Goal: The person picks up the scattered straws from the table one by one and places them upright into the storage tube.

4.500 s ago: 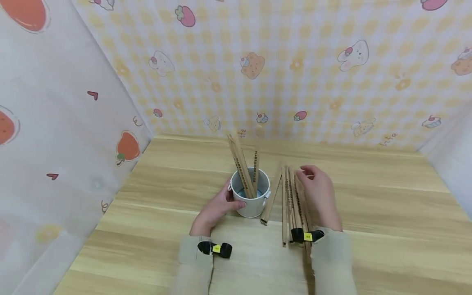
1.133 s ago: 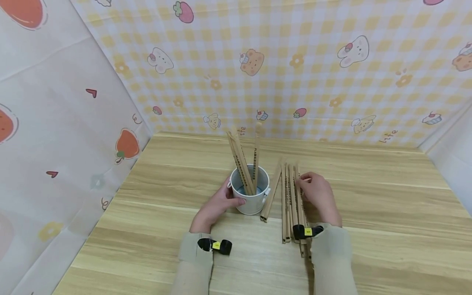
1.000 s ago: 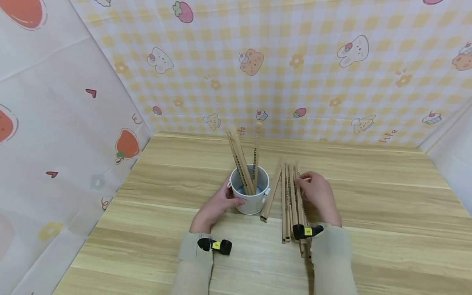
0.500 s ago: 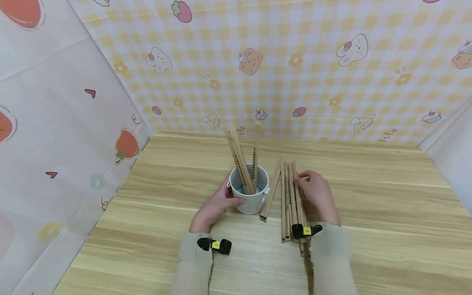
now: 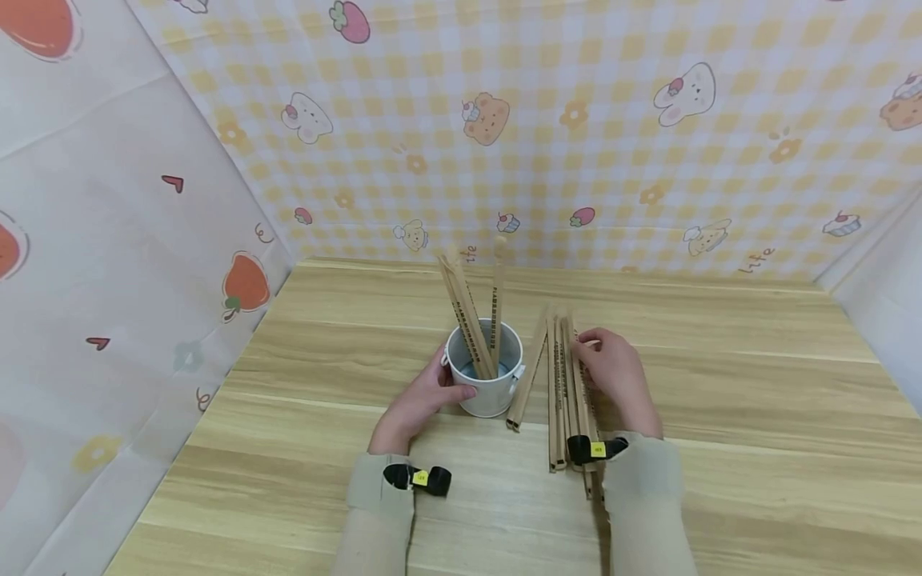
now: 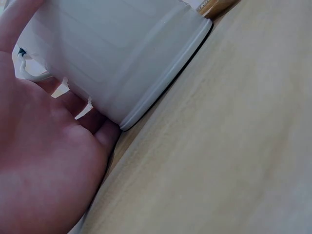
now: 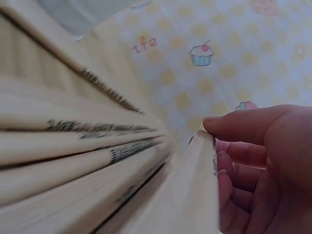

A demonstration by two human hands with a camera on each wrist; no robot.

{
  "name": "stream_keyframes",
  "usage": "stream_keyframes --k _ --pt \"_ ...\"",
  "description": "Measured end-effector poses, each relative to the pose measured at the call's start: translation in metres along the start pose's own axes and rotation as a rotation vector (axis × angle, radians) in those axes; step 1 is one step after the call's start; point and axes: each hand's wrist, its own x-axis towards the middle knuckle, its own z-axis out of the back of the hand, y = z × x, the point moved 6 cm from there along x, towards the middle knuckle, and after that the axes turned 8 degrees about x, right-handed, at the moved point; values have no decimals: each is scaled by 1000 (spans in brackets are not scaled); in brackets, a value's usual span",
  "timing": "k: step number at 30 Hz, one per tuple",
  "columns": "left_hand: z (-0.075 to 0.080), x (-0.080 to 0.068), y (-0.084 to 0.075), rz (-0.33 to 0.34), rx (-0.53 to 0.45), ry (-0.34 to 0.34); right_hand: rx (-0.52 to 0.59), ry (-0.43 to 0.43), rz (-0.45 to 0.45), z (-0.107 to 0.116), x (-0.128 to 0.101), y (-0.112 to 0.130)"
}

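Note:
My left hand [image 5: 418, 406] holds a small white metal bucket [image 5: 493, 400] standing upright on the table. Its thumb lies across the front and its fingers wrap round the far left side. Several paper-wrapped straws [image 5: 466, 326] with black print lean inside the bucket. More wrapped straws [image 5: 564, 392] lie in a loose row to its right. My right hand [image 5: 618, 378] is at the row's right side, pinching the far end of one paper-wrapped straw [image 7: 197, 175] between thumb and fingers. In the left wrist view, the bucket's wall [image 6: 112, 53] sits against my curled fingers.
A slanted pair of wrapped straws [image 5: 528, 378] lies between bucket and row. The wood-grain table [image 5: 756, 384] meets a checked cloth backdrop [image 5: 576, 176] behind and a white cloth [image 5: 144, 264] at left. Black cameras [image 5: 435, 480] are strapped to both wrists.
My right hand has shifted slightly left, and the right-hand straws sit closer to the rest of the row. The left hand and the bucket keep their place.

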Motion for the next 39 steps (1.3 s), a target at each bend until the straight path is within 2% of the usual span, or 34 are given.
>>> stream_keyframes --k 6,10,26,29,33,39 --pt "0 -2 -1 23 -5 6 28 -47 46 11 -7 16" --pt "0 0 1 10 -12 5 46 -89 71 19 -13 26" --pt "0 2 -2 -5 -42 33 112 -348 235 54 -39 67" --pt "-2 -1 -11 -5 -45 43 168 -399 270 60 -47 76" --pt "-4 -4 -21 -4 -38 46 317 -473 351 68 -58 86" --pt "-4 -6 -22 15 -22 35 584 -573 494 80 -76 99"
